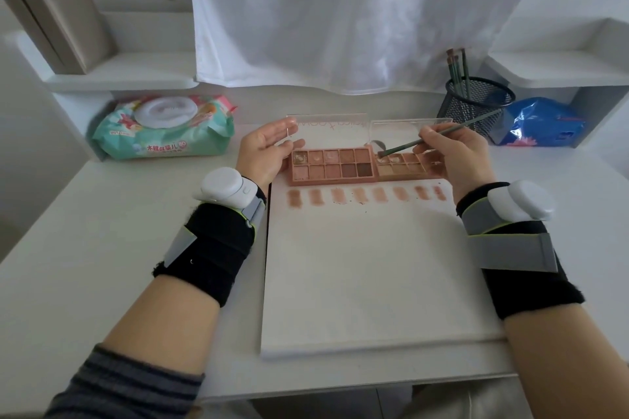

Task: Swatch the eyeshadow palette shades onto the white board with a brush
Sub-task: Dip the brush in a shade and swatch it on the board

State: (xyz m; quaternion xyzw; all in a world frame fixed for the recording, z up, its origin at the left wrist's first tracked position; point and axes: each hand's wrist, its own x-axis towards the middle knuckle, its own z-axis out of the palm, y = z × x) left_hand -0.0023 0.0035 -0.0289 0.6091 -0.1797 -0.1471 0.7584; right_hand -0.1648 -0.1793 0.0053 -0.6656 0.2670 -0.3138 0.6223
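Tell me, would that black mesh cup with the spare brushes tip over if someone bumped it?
Probably fairly easily. The mesh cup looks light, being open wire mesh, and the spare brushes stand tall above its rim and lean to one side, which likely raises its balance point. It seems stiff rather than floppy, so it would likely topple whole or slide across the desk.

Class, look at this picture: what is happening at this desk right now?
A person is swatching eyeshadow. The right hand pinches a green-handled brush, its tip dipping into the smaller, lighter palette. The left hand steadies the end of the pink palette beside it. Both palettes lie open at the top of the white board, where a row of brownish swatches is already laid down.
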